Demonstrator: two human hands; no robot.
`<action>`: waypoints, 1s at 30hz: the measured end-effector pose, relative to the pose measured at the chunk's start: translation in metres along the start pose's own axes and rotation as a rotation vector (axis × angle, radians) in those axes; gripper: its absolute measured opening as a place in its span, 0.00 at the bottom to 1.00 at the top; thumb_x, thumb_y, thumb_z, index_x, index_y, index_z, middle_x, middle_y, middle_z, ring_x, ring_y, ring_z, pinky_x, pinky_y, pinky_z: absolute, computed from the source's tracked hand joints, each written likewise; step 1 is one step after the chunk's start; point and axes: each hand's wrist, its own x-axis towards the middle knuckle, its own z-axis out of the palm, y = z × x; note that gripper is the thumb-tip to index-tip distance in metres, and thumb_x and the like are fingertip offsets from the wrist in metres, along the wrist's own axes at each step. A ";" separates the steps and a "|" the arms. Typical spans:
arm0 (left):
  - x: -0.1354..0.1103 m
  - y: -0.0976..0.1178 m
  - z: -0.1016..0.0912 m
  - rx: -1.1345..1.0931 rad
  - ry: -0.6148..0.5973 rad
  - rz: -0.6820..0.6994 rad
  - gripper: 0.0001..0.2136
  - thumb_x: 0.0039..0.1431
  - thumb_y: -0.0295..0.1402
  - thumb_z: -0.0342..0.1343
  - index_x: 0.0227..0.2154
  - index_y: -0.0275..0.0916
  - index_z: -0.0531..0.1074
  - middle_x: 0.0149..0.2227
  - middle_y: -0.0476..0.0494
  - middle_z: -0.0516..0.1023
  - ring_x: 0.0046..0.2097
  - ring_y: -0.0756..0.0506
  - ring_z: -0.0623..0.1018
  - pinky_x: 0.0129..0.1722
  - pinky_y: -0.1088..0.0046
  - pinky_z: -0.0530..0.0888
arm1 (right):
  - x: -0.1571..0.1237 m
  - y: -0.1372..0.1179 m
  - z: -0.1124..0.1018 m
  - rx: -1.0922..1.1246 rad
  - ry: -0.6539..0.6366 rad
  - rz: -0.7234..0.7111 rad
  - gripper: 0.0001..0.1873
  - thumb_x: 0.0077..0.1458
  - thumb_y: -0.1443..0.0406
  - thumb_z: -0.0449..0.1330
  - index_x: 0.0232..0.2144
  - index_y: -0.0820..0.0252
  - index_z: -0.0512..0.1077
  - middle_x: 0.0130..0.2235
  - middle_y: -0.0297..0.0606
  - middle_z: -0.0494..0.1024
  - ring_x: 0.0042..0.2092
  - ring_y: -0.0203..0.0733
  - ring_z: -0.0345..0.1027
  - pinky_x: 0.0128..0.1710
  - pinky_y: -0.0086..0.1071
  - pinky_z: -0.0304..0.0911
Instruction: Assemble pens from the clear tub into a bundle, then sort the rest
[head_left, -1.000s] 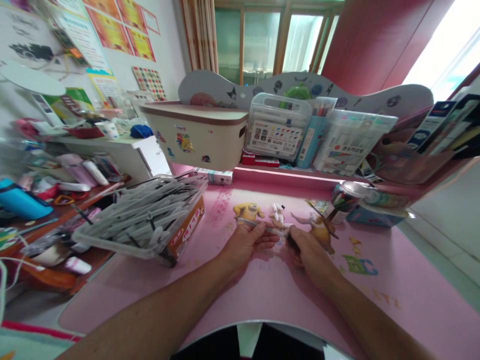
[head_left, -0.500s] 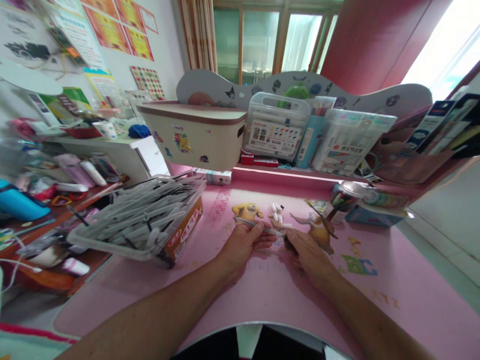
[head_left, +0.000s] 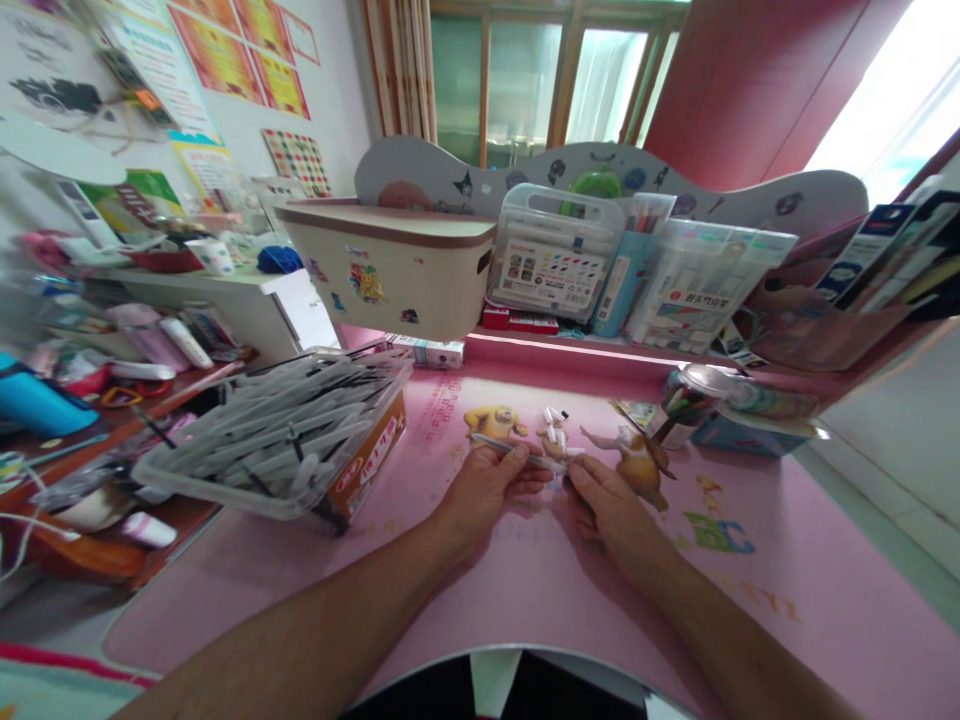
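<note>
My left hand (head_left: 491, 490) is closed round a slim, translucent pen (head_left: 495, 443), which points left and slightly up past the thumb. At the pen's right end, the thumb and fingers of my right hand (head_left: 604, 495) are pinched together, and the two hands nearly meet. What lies under the right fingertips is mostly hidden. Just beyond the hands, a few small white pieces (head_left: 555, 425), one with a dark tip, lie on the pink desk (head_left: 480, 600). To the left, a clear plastic tray (head_left: 225, 490) is heaped with similar translucent pens (head_left: 300, 410), some with black parts.
The tray rests on a brown printed carton (head_left: 371, 455). A cream lidded bin (head_left: 405, 275), a clear marker case (head_left: 551, 255) and another pen case (head_left: 705, 285) line the back shelf. A jar of pens (head_left: 686, 400) and a blue box (head_left: 750, 430) stand at right.
My right fingers have shifted slightly at the pen's right end, and the dark bit beneath them shows less. My left hand keeps its hold in about the same place.
</note>
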 end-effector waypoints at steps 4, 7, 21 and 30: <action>-0.001 0.002 -0.001 0.000 0.005 0.003 0.15 0.51 0.40 0.67 0.34 0.32 0.76 0.29 0.40 0.82 0.31 0.50 0.81 0.32 0.79 0.76 | -0.003 -0.007 0.004 0.085 0.014 0.047 0.19 0.49 0.51 0.66 0.31 0.55 0.63 0.19 0.21 0.57 0.17 0.26 0.43 0.14 0.21 0.39; -0.002 0.002 0.000 0.014 0.004 0.001 0.15 0.52 0.40 0.67 0.34 0.32 0.76 0.29 0.40 0.82 0.31 0.50 0.81 0.32 0.79 0.76 | -0.003 -0.006 0.003 0.112 0.013 0.085 0.22 0.53 0.46 0.59 0.27 0.57 0.63 0.18 0.22 0.58 0.16 0.26 0.43 0.14 0.22 0.38; -0.002 0.007 -0.002 0.157 0.096 0.171 0.17 0.54 0.46 0.61 0.32 0.33 0.75 0.27 0.43 0.78 0.29 0.49 0.77 0.30 0.76 0.73 | -0.005 -0.020 -0.001 0.558 -0.106 0.272 0.17 0.37 0.66 0.65 0.33 0.57 0.66 0.27 0.29 0.72 0.20 0.29 0.58 0.11 0.19 0.43; 0.007 0.014 -0.010 0.016 0.203 0.252 0.14 0.63 0.39 0.51 0.29 0.35 0.72 0.32 0.40 0.80 0.32 0.47 0.79 0.35 0.70 0.75 | -0.004 -0.012 -0.005 0.360 -0.177 0.333 0.20 0.48 0.59 0.67 0.26 0.56 0.58 0.17 0.21 0.60 0.15 0.23 0.42 0.11 0.17 0.33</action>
